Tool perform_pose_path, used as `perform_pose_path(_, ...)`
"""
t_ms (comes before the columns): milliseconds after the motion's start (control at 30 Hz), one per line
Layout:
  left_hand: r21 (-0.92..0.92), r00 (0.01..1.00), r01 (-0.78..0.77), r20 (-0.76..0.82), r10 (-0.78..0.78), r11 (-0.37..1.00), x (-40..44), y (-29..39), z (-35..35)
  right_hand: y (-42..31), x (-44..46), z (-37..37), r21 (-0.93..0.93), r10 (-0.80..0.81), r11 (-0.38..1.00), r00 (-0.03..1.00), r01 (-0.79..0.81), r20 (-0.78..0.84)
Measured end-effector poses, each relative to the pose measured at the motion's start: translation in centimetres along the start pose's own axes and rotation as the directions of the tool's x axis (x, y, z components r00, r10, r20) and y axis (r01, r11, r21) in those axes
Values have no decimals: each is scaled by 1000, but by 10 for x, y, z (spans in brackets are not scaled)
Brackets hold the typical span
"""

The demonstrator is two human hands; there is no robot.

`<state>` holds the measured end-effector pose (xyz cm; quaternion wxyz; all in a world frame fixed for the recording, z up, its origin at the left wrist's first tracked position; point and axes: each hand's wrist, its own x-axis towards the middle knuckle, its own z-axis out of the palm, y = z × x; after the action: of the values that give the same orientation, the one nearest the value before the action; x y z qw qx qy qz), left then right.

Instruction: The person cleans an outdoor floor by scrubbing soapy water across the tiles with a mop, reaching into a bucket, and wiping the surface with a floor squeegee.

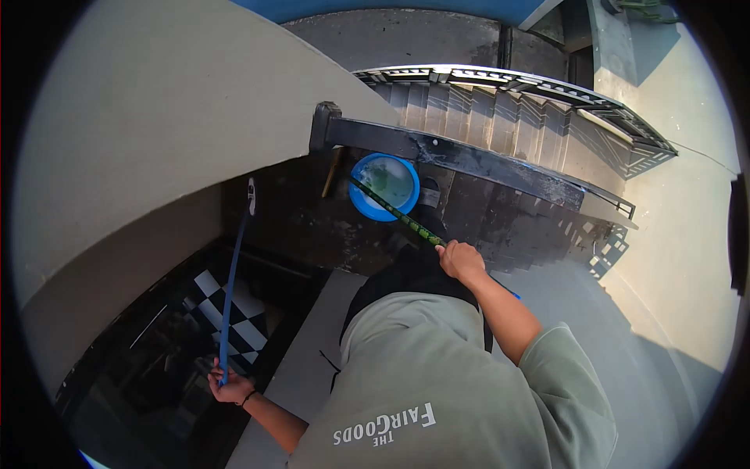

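My left hand (230,384) is closed around the lower end of a long blue pole (232,289). At the pole's far end is a narrow white head (251,195), near the wall base; its kind is unclear. In my right hand (461,260) is a green patterned pole (402,219), which slants down over a round blue basin (360,201). Cloudy, foamy water (388,181) fills the basin. The green pole's lower end reaches the water, and whatever is attached there is hidden. The basin stands on the dark floor beside my shoe (430,193).
A wooden stick (332,172) lies left of the basin. Beyond it, a dark railing beam (453,152) borders descending stairs (476,113) with a metal handrail (531,80). A pale wall (172,94) rises at left, above a dark glossy surface (156,391) showing a checkered pattern (234,316).
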<state>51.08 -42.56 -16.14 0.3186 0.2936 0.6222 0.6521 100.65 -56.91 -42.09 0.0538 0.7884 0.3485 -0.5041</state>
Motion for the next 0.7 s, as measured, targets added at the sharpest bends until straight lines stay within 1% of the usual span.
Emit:
perform_pose_path(33,12,1000,-22,15,22,1000,5,0,-7,-8,-8,-5,-23,46,999,998,-45,38)
perform_pose_path(100,31,997,-68,46,67,997,15,-2,-21,-24,-23,-10,-10,53,999,998,-52,42)
perform_pose_path(200,86,978,-159,152,145,983,27,-2,-37,-53,-34,4,-10,45,999,999,-45,29)
perform_pose_path(300,56,930,-226,309,198,973,42,-6,-59,-91,-30,35,-18,38,999,999,-38,3)
perform_pose_path(367,61,915,-266,331,232,962,42,-7,-61,-112,-11,62,-4,51,999,999,-51,-9)
perform_pose_path(467,84,896,-314,355,266,946,35,-10,-73,-126,-4,95,-48,21,999,999,-24,-50)
perform_pose_path(567,89,886,-341,362,288,936,28,-15,-89,-106,8,136,-132,-94,988,991,81,-91)
perform_pose_path(633,74,883,-351,359,303,933,24,-20,-97,-122,-24,121,-95,60,994,995,-53,78)
perform_pose_path(667,65,881,-355,358,310,933,24,-24,-103,-132,-42,112,-82,135,989,977,-123,164)
perform_pose_path(700,54,878,-359,358,318,932,23,-26,-108,-137,-54,110,-91,160,985,972,-145,174)
